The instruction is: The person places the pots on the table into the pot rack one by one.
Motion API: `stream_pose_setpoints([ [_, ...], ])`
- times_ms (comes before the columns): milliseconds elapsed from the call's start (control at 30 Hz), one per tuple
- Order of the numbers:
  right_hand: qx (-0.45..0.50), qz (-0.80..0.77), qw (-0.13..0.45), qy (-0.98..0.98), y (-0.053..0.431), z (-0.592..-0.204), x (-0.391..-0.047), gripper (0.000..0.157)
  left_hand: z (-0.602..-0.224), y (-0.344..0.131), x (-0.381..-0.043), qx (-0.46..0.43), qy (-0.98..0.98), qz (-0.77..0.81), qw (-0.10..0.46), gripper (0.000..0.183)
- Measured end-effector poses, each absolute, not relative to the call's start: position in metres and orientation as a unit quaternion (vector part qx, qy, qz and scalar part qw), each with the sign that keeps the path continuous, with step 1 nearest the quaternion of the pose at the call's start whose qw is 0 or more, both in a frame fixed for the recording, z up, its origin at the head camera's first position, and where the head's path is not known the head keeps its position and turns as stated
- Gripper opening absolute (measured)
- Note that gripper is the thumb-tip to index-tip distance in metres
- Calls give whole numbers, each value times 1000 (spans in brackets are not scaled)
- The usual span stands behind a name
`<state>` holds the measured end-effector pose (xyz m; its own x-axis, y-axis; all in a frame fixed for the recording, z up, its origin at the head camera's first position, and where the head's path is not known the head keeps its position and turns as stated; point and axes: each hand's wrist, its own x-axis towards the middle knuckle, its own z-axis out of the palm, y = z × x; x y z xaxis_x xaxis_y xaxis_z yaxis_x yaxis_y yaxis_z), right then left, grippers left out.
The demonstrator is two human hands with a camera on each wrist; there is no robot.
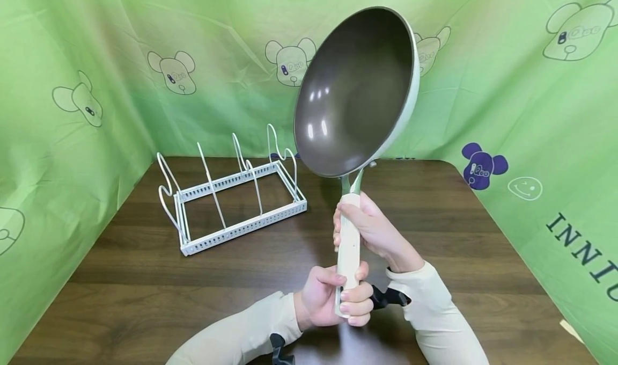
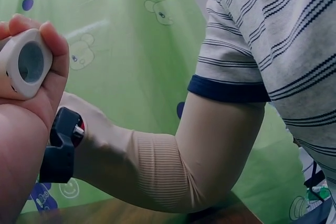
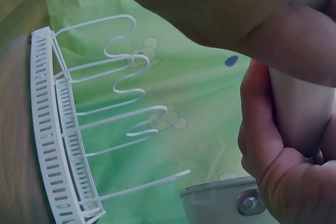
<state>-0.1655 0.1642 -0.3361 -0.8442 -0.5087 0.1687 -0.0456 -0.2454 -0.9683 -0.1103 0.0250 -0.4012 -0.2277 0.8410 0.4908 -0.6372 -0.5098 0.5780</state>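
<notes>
A deep frying pan (image 1: pixel 357 91) with a dark inside and pale outside is held up over the table, its bowl tilted and its handle pointing down. My left hand (image 1: pixel 333 298) grips the lower end of the cream handle (image 1: pixel 350 241), fingers curled round it. Higher up, just below the bowl, my right hand (image 1: pixel 374 228) grips the same handle with the thumb across its front. In the left wrist view the hollow handle end (image 2: pixel 31 62) shows inside the left hand. The right wrist view shows fingers (image 3: pixel 262 124) wrapped about the handle and part of the pan's outer wall (image 3: pixel 215 198).
A white wire rack (image 1: pixel 243 225) with upright bent dividers stands on the brown wooden table (image 1: pixel 434 220), left of the pan. Green curtains (image 1: pixel 222 32) with bear prints close in the back and both sides. A small pale object (image 1: pixel 571 330) lies at the right table edge.
</notes>
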Motion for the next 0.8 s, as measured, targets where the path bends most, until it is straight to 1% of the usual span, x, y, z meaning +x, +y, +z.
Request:
stream_pose_setpoints([
  [100,-233,-750,154,599,161,-334,-165,18,-401,24,-111,414,121,767,474,23],
  [333,-245,-740,145,609,155,-330,-162,10,-401,22,-113,446,116,752,471,22],
  [600,-258,-713,127,639,148,-324,-156,14,-403,19,-115,468,119,737,473,22],
  [800,-275,-699,119,649,141,-323,-154,13,-405,16,-115,479,117,730,472,22],
])
